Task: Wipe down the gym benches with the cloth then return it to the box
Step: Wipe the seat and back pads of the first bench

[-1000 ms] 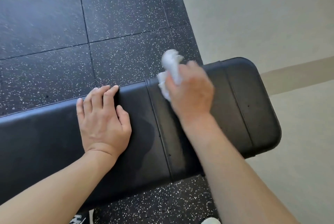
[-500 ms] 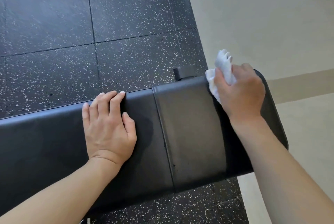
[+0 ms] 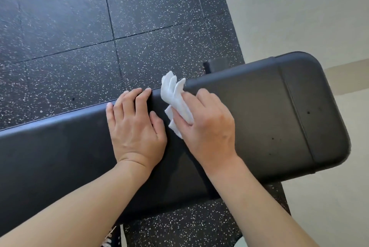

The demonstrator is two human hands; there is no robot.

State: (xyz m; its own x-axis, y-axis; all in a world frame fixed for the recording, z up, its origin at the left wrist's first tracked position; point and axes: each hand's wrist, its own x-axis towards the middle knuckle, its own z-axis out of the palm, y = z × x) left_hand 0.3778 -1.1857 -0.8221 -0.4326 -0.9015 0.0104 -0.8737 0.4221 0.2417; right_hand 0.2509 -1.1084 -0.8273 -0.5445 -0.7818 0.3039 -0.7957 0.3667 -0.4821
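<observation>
A black padded gym bench [image 3: 275,119] runs across the view from the left edge to the right. My left hand [image 3: 135,127] lies flat on its pad, fingers straight and reaching the far edge. Just to its right, my right hand [image 3: 207,125] grips a crumpled white cloth [image 3: 175,99] and presses it onto the pad near the seam. Part of the cloth sticks out past the bench's far edge. The box is out of view.
Dark speckled rubber floor tiles [image 3: 99,27] spread beyond the bench. A pale floor [image 3: 309,7] with a tan stripe lies to the right. A black bench frame part [image 3: 215,65] pokes out behind the far edge.
My right hand swept the cloth right toward the bench's end, then back left to beside my left hand. The left hand stayed flat on the pad.
</observation>
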